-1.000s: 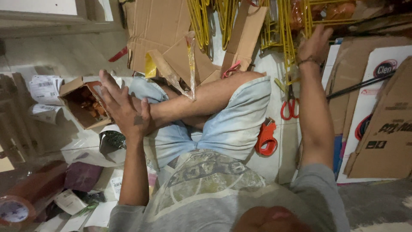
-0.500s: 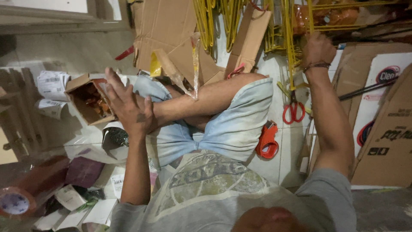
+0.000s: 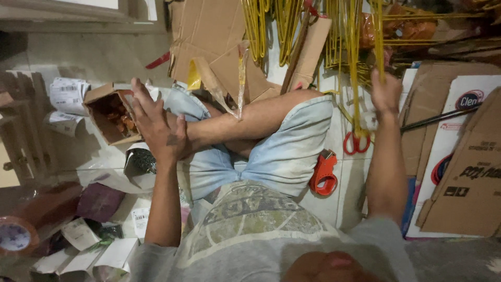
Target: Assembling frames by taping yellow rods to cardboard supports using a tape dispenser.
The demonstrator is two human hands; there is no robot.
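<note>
While the person sits cross-legged on the tiled floor (image 3: 360,183), flattened cardboard sheets (image 3: 209,31) lie along its far edge. The right hand (image 3: 385,94) is clamped on yellow wire frames (image 3: 355,62) there; the left hand (image 3: 156,125) hovers spread and empty beside a small open carton (image 3: 107,117). Red-handled scissors (image 3: 356,142) lie under the frames: tugged wires could snag them.
</note>
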